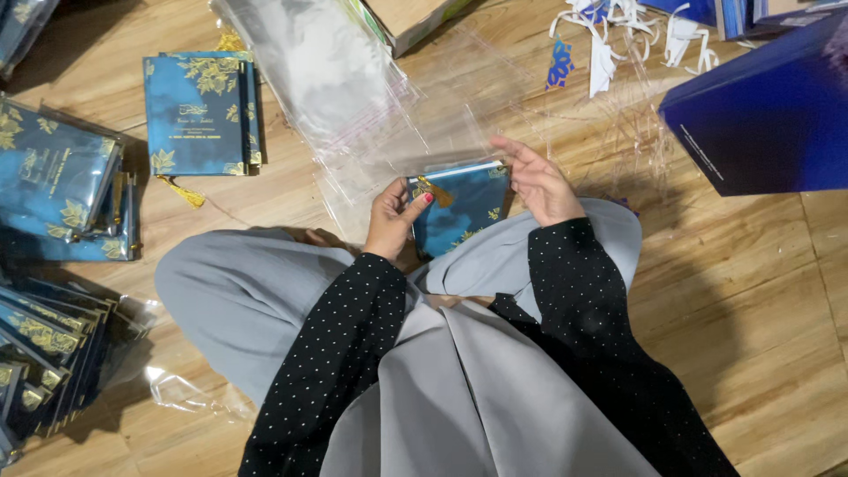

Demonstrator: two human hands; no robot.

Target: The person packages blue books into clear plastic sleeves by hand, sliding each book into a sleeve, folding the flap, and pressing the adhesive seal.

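Note:
A small blue booklet with gold leaf print (pixel 465 206) rests on my lap, its top edge going into a clear plastic sleeve (pixel 415 141). My left hand (pixel 393 219) grips the booklet's left corner by its gold tassel. My right hand (pixel 536 181) holds the right side where the sleeve's opening meets the booklet. Both arms wear black sleeves with white dots.
A heap of clear sleeves (pixel 309 62) lies ahead on the wooden floor. A stack of bare blue booklets (pixel 199 113) sits to the left, with bagged ones (pixel 57 181) and more (pixel 40 353) at the far left. A dark blue box (pixel 764 110) and paper scraps (pixel 618 40) are on the right.

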